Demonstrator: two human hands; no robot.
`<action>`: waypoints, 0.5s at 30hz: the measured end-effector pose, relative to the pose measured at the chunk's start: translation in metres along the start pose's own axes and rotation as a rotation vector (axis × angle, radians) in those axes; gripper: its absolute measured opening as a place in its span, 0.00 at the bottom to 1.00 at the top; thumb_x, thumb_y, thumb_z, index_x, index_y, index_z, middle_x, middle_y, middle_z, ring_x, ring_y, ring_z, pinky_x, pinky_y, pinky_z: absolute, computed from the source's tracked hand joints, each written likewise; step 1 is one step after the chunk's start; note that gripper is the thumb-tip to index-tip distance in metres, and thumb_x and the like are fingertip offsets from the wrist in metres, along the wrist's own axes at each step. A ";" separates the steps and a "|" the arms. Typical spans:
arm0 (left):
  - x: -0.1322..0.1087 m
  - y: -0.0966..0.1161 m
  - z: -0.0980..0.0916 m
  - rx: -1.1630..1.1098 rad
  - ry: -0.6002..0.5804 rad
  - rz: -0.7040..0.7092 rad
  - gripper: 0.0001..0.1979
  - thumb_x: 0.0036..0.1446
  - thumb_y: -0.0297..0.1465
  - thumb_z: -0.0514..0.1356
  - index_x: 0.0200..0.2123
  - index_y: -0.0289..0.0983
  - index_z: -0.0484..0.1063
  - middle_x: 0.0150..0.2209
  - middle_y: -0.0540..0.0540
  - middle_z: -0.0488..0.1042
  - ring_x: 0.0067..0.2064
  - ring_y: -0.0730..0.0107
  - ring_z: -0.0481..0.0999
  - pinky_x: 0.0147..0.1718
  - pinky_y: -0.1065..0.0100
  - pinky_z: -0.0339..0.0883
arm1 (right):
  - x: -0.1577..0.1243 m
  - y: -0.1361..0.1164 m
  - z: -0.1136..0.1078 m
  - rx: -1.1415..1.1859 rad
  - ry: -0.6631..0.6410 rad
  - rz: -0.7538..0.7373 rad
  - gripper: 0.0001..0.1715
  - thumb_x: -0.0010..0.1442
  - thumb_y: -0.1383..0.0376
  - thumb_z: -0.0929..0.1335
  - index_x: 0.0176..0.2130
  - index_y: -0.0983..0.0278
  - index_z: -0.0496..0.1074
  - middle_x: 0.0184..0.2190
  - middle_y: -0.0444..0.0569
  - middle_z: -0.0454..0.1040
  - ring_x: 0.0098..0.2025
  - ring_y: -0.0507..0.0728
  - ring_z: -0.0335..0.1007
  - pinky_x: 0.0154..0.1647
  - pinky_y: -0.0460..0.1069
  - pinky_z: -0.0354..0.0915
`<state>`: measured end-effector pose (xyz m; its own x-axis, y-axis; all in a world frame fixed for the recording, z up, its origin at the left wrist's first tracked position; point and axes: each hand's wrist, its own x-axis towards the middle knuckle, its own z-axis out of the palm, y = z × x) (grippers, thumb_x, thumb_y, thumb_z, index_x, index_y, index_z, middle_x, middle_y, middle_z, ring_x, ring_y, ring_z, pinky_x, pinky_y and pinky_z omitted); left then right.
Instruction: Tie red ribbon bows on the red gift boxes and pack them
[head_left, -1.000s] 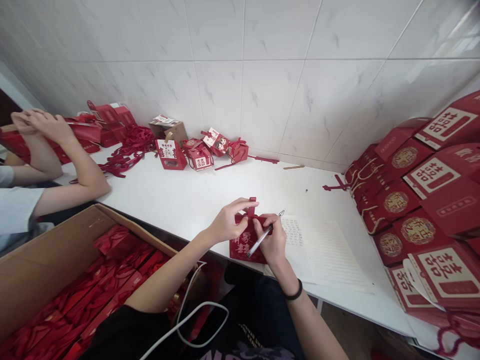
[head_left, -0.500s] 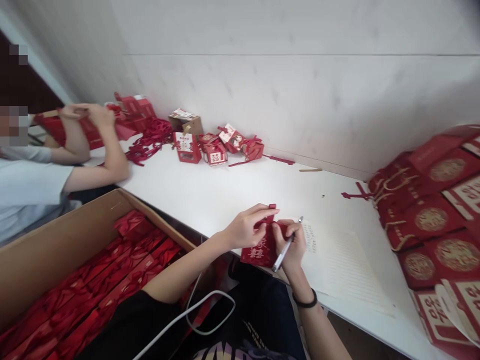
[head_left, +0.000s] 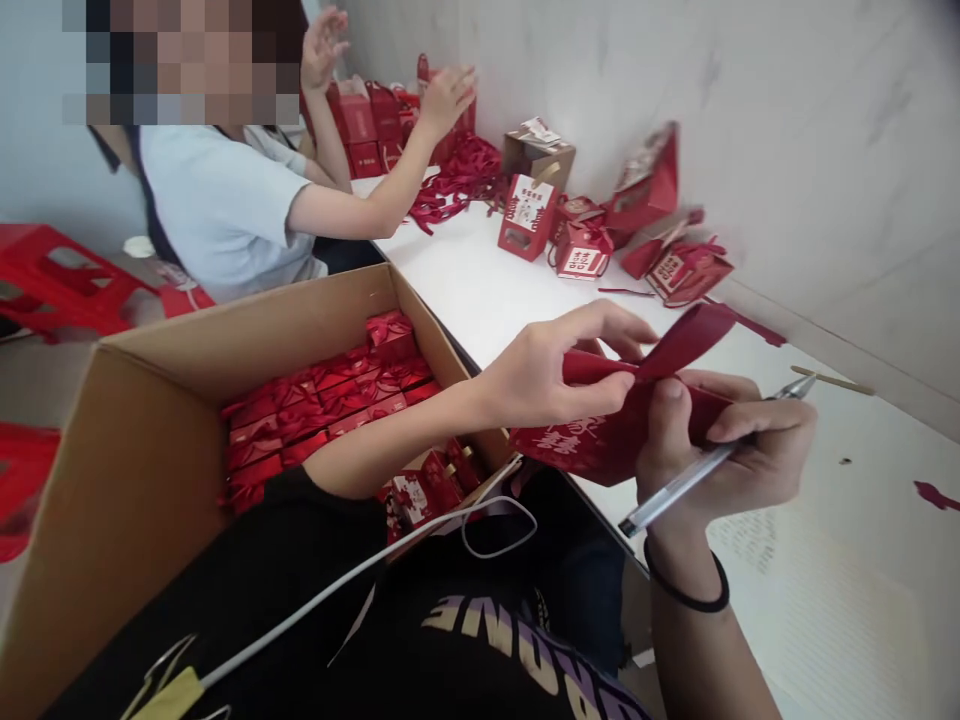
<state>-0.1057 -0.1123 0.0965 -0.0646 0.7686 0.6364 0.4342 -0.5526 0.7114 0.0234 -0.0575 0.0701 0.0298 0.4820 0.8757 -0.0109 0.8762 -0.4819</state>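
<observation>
Head view, centre: red paper box (head_left: 592, 450), matte, gold-printed, soft-cornered, over white table's (head_left: 480, 290) near edge. Ribbon flap pinched by left hand (head_left: 555, 375) from 9 o'clock. Pressed from 3 o'clock by right hand (head_left: 720, 450), fingers curled round silver pen (head_left: 667, 492). Cardboard carton (head_left: 247, 330) close at 8 o'clock; bare tabletop towards 12.

We're looking along the white bench (head_left: 480, 290), which is running beside the pale wall (head_left: 750, 120). Far down, a heap of red ribbons (head_left: 457, 180) is sprawling just beside a stack of red boxes (head_left: 367, 130). Closer in, a brown carton (head_left: 538, 155) is standing by the wall, with small red gift boxes (head_left: 581, 250) clustering around it. A thin wooden stick (head_left: 832, 379) is lying near the wall, a red scrap (head_left: 934, 495) is sitting apart from it, and a lined sheet of paper (head_left: 825, 600) is lying flat at the near edge.
</observation>
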 end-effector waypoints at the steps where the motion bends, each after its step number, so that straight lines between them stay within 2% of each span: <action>1: -0.005 0.003 -0.008 0.035 0.033 -0.016 0.11 0.51 0.24 0.58 0.40 0.35 0.69 0.38 0.48 0.74 0.38 0.73 0.75 0.37 0.72 0.70 | 0.000 -0.005 0.008 0.018 -0.028 0.008 0.21 0.52 0.72 0.70 0.25 0.61 0.52 0.22 0.38 0.64 0.25 0.51 0.68 0.22 0.44 0.57; 4: -0.023 0.011 -0.030 0.125 0.113 -0.109 0.05 0.51 0.27 0.60 0.34 0.34 0.71 0.34 0.48 0.75 0.35 0.74 0.75 0.36 0.72 0.69 | -0.003 -0.022 0.026 0.022 -0.142 0.080 0.21 0.53 0.70 0.70 0.24 0.61 0.52 0.24 0.40 0.67 0.26 0.50 0.68 0.23 0.44 0.58; 7: -0.039 0.021 -0.047 0.145 0.153 -0.254 0.04 0.52 0.28 0.60 0.32 0.34 0.72 0.33 0.48 0.76 0.35 0.72 0.75 0.36 0.72 0.69 | -0.010 -0.037 0.032 0.008 -0.292 0.203 0.21 0.55 0.67 0.70 0.24 0.61 0.52 0.25 0.41 0.70 0.26 0.50 0.67 0.24 0.44 0.60; 11: -0.059 0.028 -0.056 0.124 0.150 -0.484 0.05 0.53 0.30 0.59 0.32 0.34 0.73 0.31 0.49 0.76 0.33 0.72 0.74 0.36 0.70 0.69 | -0.019 -0.050 0.035 0.077 -0.465 0.373 0.20 0.57 0.65 0.68 0.24 0.61 0.52 0.27 0.43 0.71 0.27 0.50 0.66 0.26 0.45 0.61; 15: -0.078 0.024 -0.060 0.071 0.182 -0.608 0.07 0.54 0.32 0.57 0.34 0.36 0.71 0.34 0.49 0.75 0.37 0.68 0.74 0.39 0.67 0.68 | -0.027 -0.054 0.039 0.135 -0.535 0.454 0.20 0.58 0.64 0.67 0.24 0.61 0.51 0.26 0.43 0.71 0.27 0.51 0.66 0.26 0.45 0.61</action>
<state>-0.1446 -0.2048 0.0820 -0.4675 0.8674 0.1703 0.3302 -0.0074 0.9439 -0.0153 -0.1178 0.0744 -0.5008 0.7054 0.5016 -0.0307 0.5647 -0.8247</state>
